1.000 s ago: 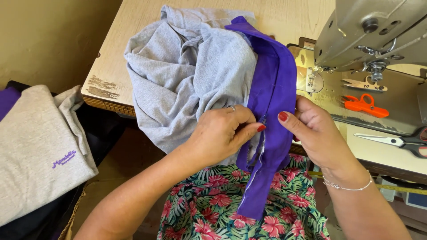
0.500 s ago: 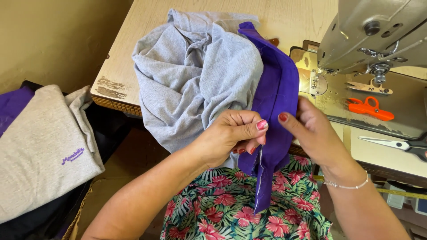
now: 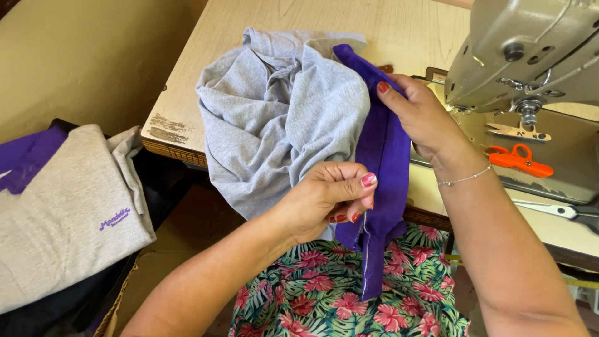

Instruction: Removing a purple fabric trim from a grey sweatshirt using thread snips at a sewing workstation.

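Note:
A crumpled grey garment (image 3: 281, 118) lies on the wooden sewing table (image 3: 412, 31) and hangs over its front edge. A purple fabric strip (image 3: 384, 156) runs along the garment's right side and drops onto my flowered lap (image 3: 324, 299). My left hand (image 3: 327, 200) pinches the lower part of the purple strip at the table edge. My right hand (image 3: 424, 115) presses on the upper part of the strip, beside the sewing machine (image 3: 530, 50).
Orange thread snips (image 3: 518, 161) and a pair of scissors (image 3: 561, 211) lie on the machine bed to the right. A stack of folded grey and purple garments (image 3: 62, 206) sits low on the left, beside the table.
My right hand slid up the purple strip from near my left hand to its upper part. My left hand stayed pinching the lower part, and the view moved closer.

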